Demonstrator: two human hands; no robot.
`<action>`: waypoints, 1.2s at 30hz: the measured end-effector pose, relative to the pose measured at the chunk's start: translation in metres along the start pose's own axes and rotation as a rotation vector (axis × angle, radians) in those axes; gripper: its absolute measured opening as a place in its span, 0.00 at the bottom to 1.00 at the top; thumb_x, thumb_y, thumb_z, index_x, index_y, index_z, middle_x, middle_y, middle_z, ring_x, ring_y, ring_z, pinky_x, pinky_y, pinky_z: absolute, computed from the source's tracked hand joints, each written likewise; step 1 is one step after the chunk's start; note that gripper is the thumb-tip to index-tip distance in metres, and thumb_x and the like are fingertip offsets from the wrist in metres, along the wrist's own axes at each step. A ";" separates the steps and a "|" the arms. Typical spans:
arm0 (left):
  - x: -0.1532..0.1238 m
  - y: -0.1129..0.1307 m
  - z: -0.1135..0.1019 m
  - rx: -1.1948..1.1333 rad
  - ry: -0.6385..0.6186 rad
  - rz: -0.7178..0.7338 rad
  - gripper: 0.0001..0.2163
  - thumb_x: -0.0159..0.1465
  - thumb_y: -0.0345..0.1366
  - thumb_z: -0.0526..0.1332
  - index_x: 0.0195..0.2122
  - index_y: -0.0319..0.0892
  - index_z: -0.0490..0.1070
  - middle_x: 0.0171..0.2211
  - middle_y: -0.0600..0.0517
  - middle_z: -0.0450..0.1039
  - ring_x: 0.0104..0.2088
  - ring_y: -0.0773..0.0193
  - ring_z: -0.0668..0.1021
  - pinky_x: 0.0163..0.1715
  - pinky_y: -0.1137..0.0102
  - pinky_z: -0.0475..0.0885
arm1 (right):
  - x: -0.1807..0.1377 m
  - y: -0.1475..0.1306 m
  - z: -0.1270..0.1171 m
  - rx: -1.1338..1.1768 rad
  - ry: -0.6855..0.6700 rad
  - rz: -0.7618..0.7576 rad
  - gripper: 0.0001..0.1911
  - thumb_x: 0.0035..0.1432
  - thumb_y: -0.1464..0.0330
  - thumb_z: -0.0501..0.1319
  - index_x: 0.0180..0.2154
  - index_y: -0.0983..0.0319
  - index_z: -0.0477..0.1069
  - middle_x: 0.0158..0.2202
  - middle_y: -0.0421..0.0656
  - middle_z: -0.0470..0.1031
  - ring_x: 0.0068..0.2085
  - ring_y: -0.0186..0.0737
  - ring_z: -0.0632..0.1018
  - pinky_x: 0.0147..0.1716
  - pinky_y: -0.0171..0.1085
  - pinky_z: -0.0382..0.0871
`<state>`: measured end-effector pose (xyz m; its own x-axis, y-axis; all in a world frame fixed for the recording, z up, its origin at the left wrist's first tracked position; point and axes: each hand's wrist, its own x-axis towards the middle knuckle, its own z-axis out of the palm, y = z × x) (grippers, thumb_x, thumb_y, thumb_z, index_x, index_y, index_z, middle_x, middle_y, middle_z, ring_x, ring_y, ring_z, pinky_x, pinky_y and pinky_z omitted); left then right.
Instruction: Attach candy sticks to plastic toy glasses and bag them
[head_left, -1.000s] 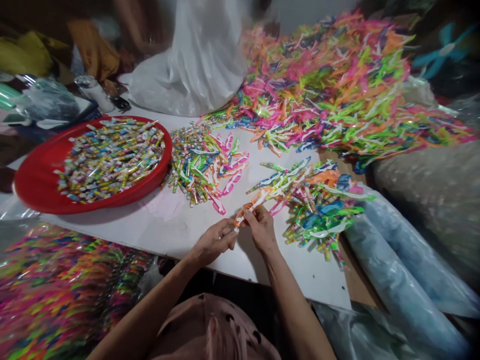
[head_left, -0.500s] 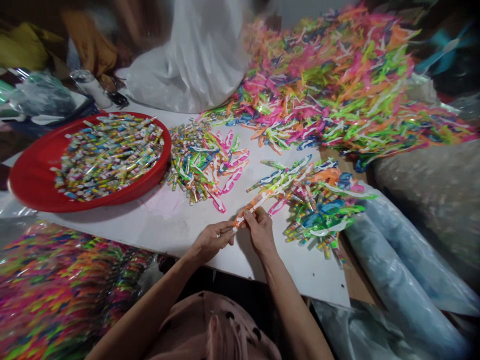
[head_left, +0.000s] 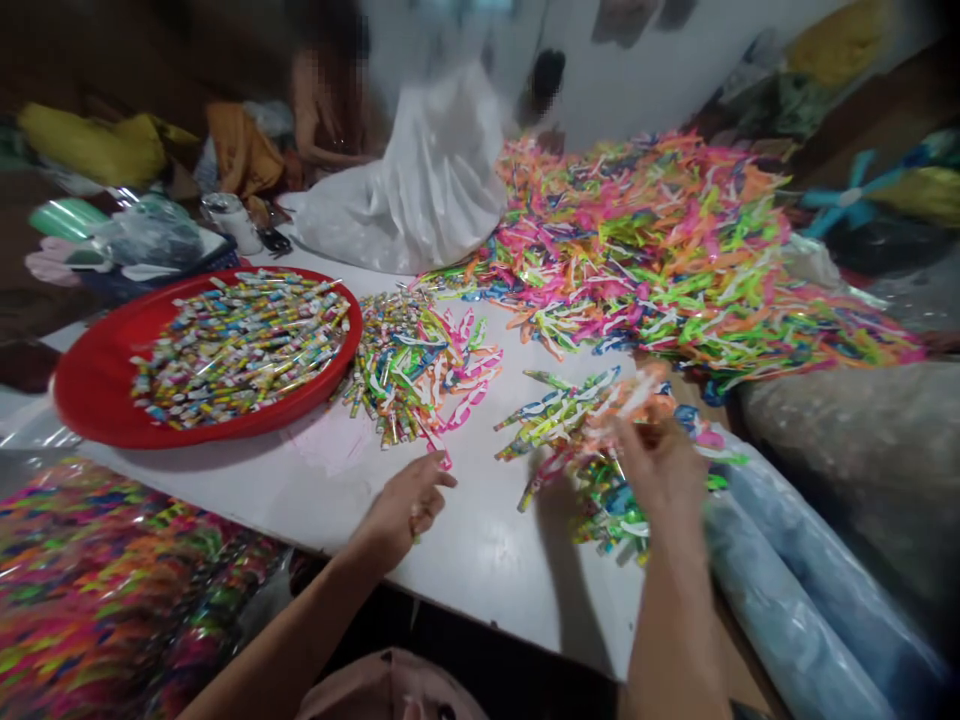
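My left hand point(head_left: 405, 508) is over the white table, its index finger stretched toward the tip of a pink plastic piece point(head_left: 437, 447); other fingers are partly curled. That piece sticks out of the middle pile point(head_left: 405, 375) of printed sticks with coloured plastic ends. Over the right-hand pile point(head_left: 559, 410) of similar sticks is my right hand point(head_left: 664, 465), smeared by motion. Blurred orange and white plastic point(head_left: 637, 392) shows at its fingertips; whether it is gripped cannot be made out.
A red basin point(head_left: 97, 400) of printed sticks stands at left, a white plastic sack point(head_left: 405, 200) behind. A large heap of coloured plastic pieces point(head_left: 637, 240) fills the back right. Wrapped rolls point(head_left: 780, 590) lie along the right edge. Another person point(head_left: 330, 110) is at the back.
My hands have parted from the orange and white piece they held together. The right moved right over the pile; the left moved slightly left toward the middle pile. The camera view tilted up.
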<state>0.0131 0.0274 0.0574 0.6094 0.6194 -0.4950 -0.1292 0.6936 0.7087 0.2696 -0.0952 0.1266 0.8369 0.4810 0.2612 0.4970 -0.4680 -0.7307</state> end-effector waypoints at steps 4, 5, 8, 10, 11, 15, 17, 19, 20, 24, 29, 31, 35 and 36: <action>-0.005 0.014 -0.009 -0.289 0.186 -0.154 0.12 0.57 0.32 0.64 0.41 0.38 0.67 0.33 0.47 0.74 0.28 0.67 0.76 0.26 0.75 0.69 | 0.024 -0.022 0.023 -0.437 0.068 -0.207 0.20 0.60 0.69 0.56 0.52 0.70 0.66 0.45 0.60 0.71 0.44 0.53 0.73 0.37 0.44 0.67; -0.008 0.012 -0.008 -0.270 0.176 -0.151 0.16 0.54 0.29 0.66 0.43 0.38 0.67 0.34 0.46 0.74 0.31 0.64 0.78 0.30 0.72 0.71 | 0.019 -0.033 0.048 -0.460 -0.077 -0.318 0.19 0.60 0.74 0.53 0.52 0.68 0.67 0.46 0.58 0.72 0.45 0.51 0.73 0.39 0.43 0.67; -0.018 0.000 -0.004 -0.155 0.078 -0.102 0.31 0.43 0.26 0.73 0.49 0.37 0.65 0.36 0.45 0.76 0.36 0.58 0.79 0.39 0.69 0.71 | -0.004 -0.060 0.130 -0.531 -0.507 -0.586 0.20 0.59 0.79 0.51 0.50 0.62 0.70 0.49 0.51 0.70 0.48 0.47 0.71 0.41 0.41 0.68; -0.021 -0.003 -0.005 -0.089 0.000 -0.065 0.35 0.40 0.32 0.76 0.50 0.36 0.65 0.36 0.44 0.77 0.36 0.58 0.79 0.40 0.67 0.71 | -0.011 -0.064 0.166 -0.598 -0.613 -0.592 0.16 0.60 0.77 0.51 0.46 0.63 0.71 0.48 0.52 0.69 0.48 0.48 0.70 0.40 0.41 0.68; -0.022 -0.003 -0.007 -0.055 -0.015 -0.048 0.36 0.39 0.35 0.77 0.50 0.37 0.66 0.36 0.44 0.76 0.35 0.58 0.79 0.39 0.67 0.70 | -0.010 -0.062 0.175 -0.620 -0.630 -0.584 0.15 0.61 0.76 0.51 0.45 0.64 0.72 0.48 0.53 0.69 0.48 0.49 0.70 0.41 0.42 0.67; -0.014 0.004 -0.014 0.077 0.042 0.018 0.33 0.40 0.44 0.76 0.46 0.38 0.68 0.39 0.45 0.75 0.32 0.62 0.77 0.35 0.68 0.69 | 0.014 -0.044 0.171 -0.622 -0.655 -0.621 0.13 0.61 0.77 0.51 0.40 0.64 0.73 0.46 0.53 0.70 0.49 0.48 0.69 0.43 0.42 0.65; -0.006 0.005 -0.014 0.108 0.064 0.060 0.31 0.42 0.46 0.75 0.45 0.37 0.69 0.36 0.46 0.75 0.30 0.65 0.75 0.31 0.70 0.67 | 0.022 -0.041 0.157 -0.621 -0.667 -0.628 0.12 0.60 0.77 0.52 0.39 0.64 0.72 0.44 0.52 0.71 0.47 0.46 0.70 0.41 0.40 0.65; 0.001 0.003 -0.012 0.124 0.070 0.126 0.29 0.46 0.47 0.72 0.45 0.37 0.68 0.33 0.48 0.75 0.27 0.68 0.72 0.27 0.72 0.63 | 0.018 -0.043 0.142 -0.536 -0.657 -0.603 0.09 0.60 0.75 0.53 0.39 0.64 0.71 0.40 0.48 0.73 0.42 0.43 0.72 0.39 0.38 0.66; 0.004 0.003 -0.012 0.139 0.072 0.165 0.28 0.48 0.47 0.71 0.45 0.37 0.68 0.31 0.50 0.74 0.25 0.70 0.70 0.25 0.73 0.61 | 0.010 -0.044 0.136 -0.407 -0.636 -0.559 0.07 0.61 0.72 0.55 0.40 0.63 0.69 0.37 0.46 0.73 0.39 0.41 0.73 0.37 0.38 0.67; 0.008 -0.002 -0.010 0.252 0.052 0.275 0.25 0.52 0.48 0.69 0.45 0.36 0.70 0.27 0.54 0.70 0.23 0.71 0.66 0.24 0.73 0.59 | -0.044 -0.051 0.121 0.468 -0.508 -0.198 0.19 0.53 0.64 0.63 0.46 0.60 0.63 0.30 0.37 0.70 0.30 0.36 0.73 0.28 0.34 0.68; 0.002 -0.013 -0.008 0.367 -0.027 0.276 0.23 0.56 0.51 0.64 0.44 0.37 0.71 0.24 0.53 0.70 0.23 0.70 0.67 0.23 0.72 0.59 | -0.087 -0.052 0.107 0.718 -0.423 -0.012 0.15 0.51 0.64 0.65 0.41 0.60 0.67 0.30 0.38 0.70 0.30 0.35 0.73 0.28 0.35 0.70; -0.001 -0.017 -0.006 0.387 -0.060 0.274 0.22 0.58 0.51 0.63 0.44 0.37 0.71 0.29 0.50 0.73 0.24 0.70 0.67 0.23 0.73 0.59 | -0.088 -0.051 0.099 0.625 -0.354 -0.050 0.11 0.53 0.62 0.64 0.37 0.61 0.69 0.30 0.39 0.71 0.29 0.36 0.73 0.30 0.36 0.70; -0.006 -0.018 -0.002 0.494 -0.108 0.271 0.22 0.59 0.51 0.60 0.46 0.37 0.71 0.29 0.50 0.73 0.24 0.70 0.66 0.24 0.72 0.59 | -0.090 -0.043 0.092 0.546 -0.323 -0.074 0.11 0.56 0.61 0.62 0.37 0.61 0.68 0.28 0.39 0.71 0.28 0.36 0.72 0.29 0.37 0.70; -0.008 -0.018 -0.001 0.533 -0.123 0.272 0.22 0.60 0.51 0.60 0.46 0.37 0.71 0.28 0.51 0.72 0.24 0.69 0.66 0.25 0.72 0.60 | -0.092 -0.040 0.093 0.546 -0.333 -0.063 0.11 0.56 0.61 0.61 0.37 0.60 0.68 0.28 0.39 0.70 0.28 0.36 0.72 0.29 0.37 0.69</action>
<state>0.0099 0.0105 0.0481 0.6997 0.6791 -0.2221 0.0970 0.2177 0.9712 0.1514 -0.0518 0.0731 0.6503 0.7408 0.1683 0.2811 -0.0288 -0.9593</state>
